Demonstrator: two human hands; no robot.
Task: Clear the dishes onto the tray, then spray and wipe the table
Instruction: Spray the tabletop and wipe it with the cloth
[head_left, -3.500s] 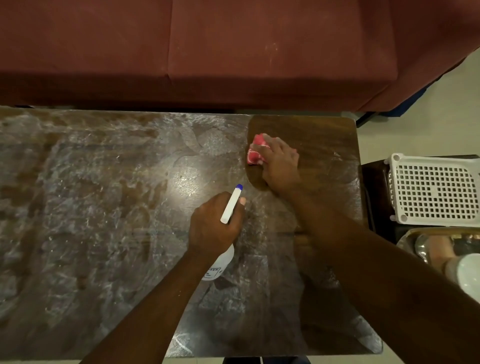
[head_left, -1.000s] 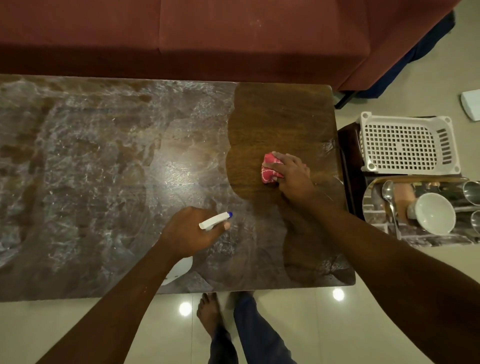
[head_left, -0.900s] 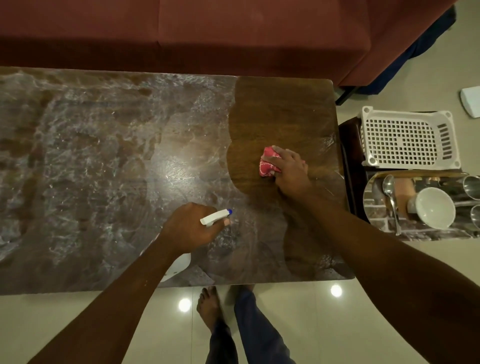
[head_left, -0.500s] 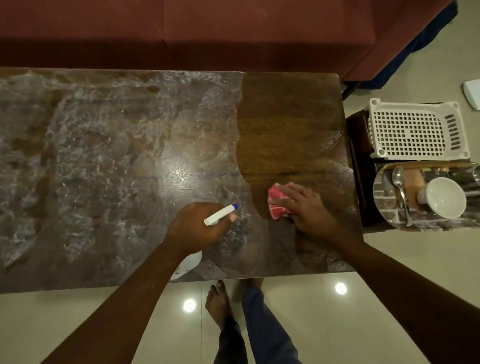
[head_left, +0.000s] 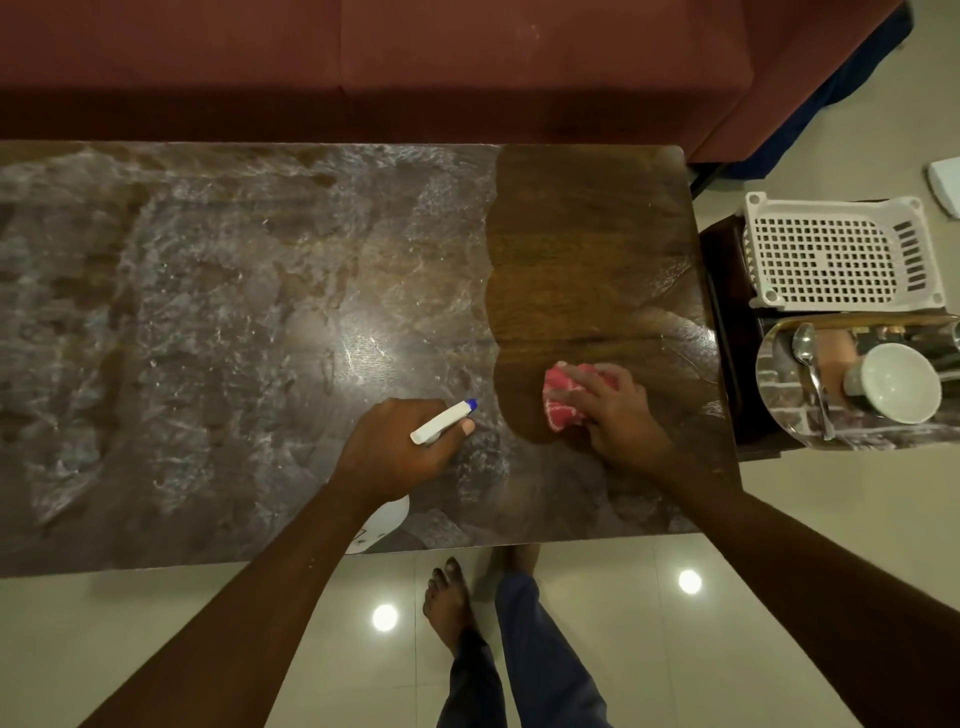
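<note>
My right hand (head_left: 618, 415) clutches the pink cloth (head_left: 563, 400), pressing it on the table (head_left: 260, 312) (dark clean patch here). My left hand (head_left: 389, 452) grips the spray bottle (head_left: 441, 415).

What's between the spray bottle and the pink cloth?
Nothing but bare tabletop: in the head view, the gap between the spray bottle and the pink cloth holds only the edge where streaky film meets wiped wood.

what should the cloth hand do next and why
Probably draw the cloth under the right hand toward the near edge: the table is wiped dark beyond it, while the strip by that edge and everything to the left is filmed with spray.
</note>
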